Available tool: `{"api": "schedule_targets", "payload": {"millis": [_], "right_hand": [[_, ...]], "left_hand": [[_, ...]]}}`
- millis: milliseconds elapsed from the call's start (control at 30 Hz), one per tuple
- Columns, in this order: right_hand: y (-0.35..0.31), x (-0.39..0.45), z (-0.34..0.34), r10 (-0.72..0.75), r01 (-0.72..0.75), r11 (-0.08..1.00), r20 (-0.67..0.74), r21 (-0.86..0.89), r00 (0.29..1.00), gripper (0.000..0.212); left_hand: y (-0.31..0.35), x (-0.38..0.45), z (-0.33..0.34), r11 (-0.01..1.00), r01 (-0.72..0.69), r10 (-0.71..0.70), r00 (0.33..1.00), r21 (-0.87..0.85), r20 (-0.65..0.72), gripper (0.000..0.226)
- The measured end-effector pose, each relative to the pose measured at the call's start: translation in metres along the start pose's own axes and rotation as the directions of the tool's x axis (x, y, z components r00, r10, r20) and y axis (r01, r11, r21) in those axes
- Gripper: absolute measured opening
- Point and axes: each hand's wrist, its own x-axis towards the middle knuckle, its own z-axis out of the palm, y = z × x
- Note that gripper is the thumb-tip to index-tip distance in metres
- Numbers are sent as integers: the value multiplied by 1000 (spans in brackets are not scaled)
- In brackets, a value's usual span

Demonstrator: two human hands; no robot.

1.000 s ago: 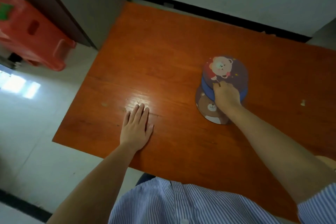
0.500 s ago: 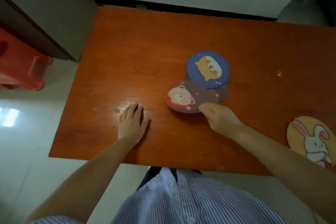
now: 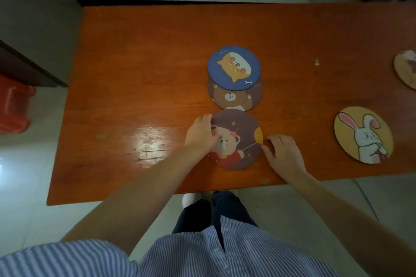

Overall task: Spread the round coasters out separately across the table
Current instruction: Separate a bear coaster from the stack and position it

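Note:
A purple coaster with a pink-bowed bear (image 3: pixel 245 128) lies flat near the table's front edge. My left hand (image 3: pixel 201 135) lies over its left side, thumb at the rim, holding it. My right hand (image 3: pixel 283 153) rests on the table with fingers apart, fingertips touching the coaster's right rim. Just behind, a blue coaster with an orange animal (image 3: pixel 234 67) overlaps the far part of a brown bear coaster (image 3: pixel 231 98). A yellow rabbit coaster (image 3: pixel 363 135) lies apart at the right. Another coaster (image 3: pixel 406 69) is cut off by the right edge.
The orange wooden table (image 3: pixel 146 63) has bare wood on its left half, with a glare patch there. A small pale crumb (image 3: pixel 317 62) lies at the back right. A red plastic stool (image 3: pixel 13 105) and a grey cabinet (image 3: pixel 33 18) stand left of the table.
The purple bear coaster came off the stack and toward the front edge. My left hand moved from the bare table onto it. My right hand shifted to its right rim.

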Motion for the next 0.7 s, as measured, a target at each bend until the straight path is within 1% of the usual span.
{"api": "schedule_targets", "payload": {"millis": [67, 133, 233, 267, 333, 467, 567, 700], "right_hand": [[-16, 9, 6, 90, -91, 991, 16, 94, 996, 29], [-28, 19, 8, 181, -185, 962, 35, 199, 983, 32], [-27, 32, 7, 287, -288, 902, 51, 322, 957, 24], [-24, 35, 6, 292, -300, 891, 77, 341, 954, 21], [-17, 40, 3, 258, -285, 894, 123, 347, 958, 17], [-11, 47, -3, 152, -174, 916, 89, 361, 984, 15], [-8, 54, -2, 142, -171, 918, 104, 358, 984, 16], [-4, 64, 2, 136, -169, 928, 120, 332, 983, 21]], "left_hand": [[5, 1, 3, 997, 50, -49, 999, 54, -5, 42], [7, 1, 4, 990, 128, -129, 992, 53, 3, 34], [5, 0, 3, 975, 217, -215, 976, -38, 45, 16], [4, -1, 3, 970, 233, -229, 972, -66, 58, 11], [3, -4, 3, 966, 239, -235, 971, -96, 52, 10], [2, -11, 7, 968, 240, -243, 970, -70, -29, 12], [1, -15, 10, 957, 278, -282, 958, -79, -43, 12], [4, -18, 13, 940, 310, -321, 945, -144, -63, 12]]}}
